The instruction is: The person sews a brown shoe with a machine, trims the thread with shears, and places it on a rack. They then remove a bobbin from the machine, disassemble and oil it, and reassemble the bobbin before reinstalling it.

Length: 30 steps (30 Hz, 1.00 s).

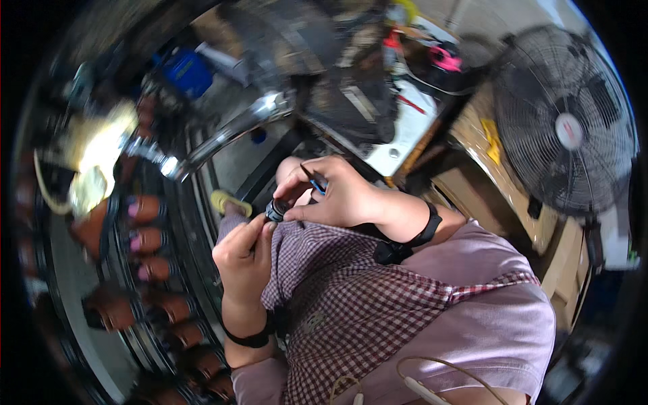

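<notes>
In front of my apron, a small dark round piece [275, 210] with a shiny rim sits between my two hands. My left hand [244, 248] pinches its near side with thumb and fingertips. The fingers of my right hand [334, 194] close on its far side. A thin tool [314, 180], black at the tip and blue lower down, is tucked in my right hand; its kind is unclear. The fingers hide parts of both things.
Brown shoes [147, 239] stand in rows on racks at left, beside a bright lamp [101, 148]. A metal tube [223, 140] slants ahead. A cluttered workbench [398, 138] lies ahead to the right. Farther right are a large fan [567, 128] and cardboard boxes [472, 196].
</notes>
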### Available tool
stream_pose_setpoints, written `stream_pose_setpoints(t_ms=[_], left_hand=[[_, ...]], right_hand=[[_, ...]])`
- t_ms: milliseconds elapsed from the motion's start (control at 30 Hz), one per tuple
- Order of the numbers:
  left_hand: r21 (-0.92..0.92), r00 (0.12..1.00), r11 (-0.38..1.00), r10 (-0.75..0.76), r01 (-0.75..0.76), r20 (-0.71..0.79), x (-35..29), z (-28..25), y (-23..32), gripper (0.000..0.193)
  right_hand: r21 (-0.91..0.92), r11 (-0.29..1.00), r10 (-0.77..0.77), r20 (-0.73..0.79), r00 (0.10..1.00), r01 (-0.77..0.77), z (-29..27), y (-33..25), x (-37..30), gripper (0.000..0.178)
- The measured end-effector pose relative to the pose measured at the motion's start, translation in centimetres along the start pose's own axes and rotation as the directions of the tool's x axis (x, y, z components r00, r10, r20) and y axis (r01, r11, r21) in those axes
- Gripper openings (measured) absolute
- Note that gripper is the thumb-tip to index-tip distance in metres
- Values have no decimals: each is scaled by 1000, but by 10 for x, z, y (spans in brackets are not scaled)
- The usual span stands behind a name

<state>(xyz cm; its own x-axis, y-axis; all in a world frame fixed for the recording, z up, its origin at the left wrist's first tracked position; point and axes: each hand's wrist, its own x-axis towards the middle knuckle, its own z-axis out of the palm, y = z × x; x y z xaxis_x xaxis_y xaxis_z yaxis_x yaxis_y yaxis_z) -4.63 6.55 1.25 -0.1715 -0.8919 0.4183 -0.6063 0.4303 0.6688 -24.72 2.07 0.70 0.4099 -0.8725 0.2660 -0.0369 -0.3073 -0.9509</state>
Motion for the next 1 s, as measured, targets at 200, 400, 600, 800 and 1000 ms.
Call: stream_pose_setpoints(t_ms=[200, 400, 600, 800, 1000], left_hand=[[-164, 943, 983, 128, -80, 309, 25, 63, 61, 20], [-159, 884, 962, 266, -220, 384, 62, 122, 89, 20], [-132, 857, 985, 160, -108, 489, 80, 154, 98, 21], [-198, 842, 980, 84, 27, 533, 99, 172, 70, 19], [-915, 969, 321, -52, 245, 241, 168, 235, 92, 19]], right_hand=[[51, 975, 224, -191, 956, -218, -76, -21, -83, 24], [254, 959, 213, -340, 916, -129, -118, 10, -113, 25], [169, 957, 284, -386, 878, -235, -149, 21, -112, 24], [125, 963, 258, -668, 698, -237, -196, 54, -110, 21], [-738, 433, 77, -542, 837, -518, -204, 155, -98, 32]])
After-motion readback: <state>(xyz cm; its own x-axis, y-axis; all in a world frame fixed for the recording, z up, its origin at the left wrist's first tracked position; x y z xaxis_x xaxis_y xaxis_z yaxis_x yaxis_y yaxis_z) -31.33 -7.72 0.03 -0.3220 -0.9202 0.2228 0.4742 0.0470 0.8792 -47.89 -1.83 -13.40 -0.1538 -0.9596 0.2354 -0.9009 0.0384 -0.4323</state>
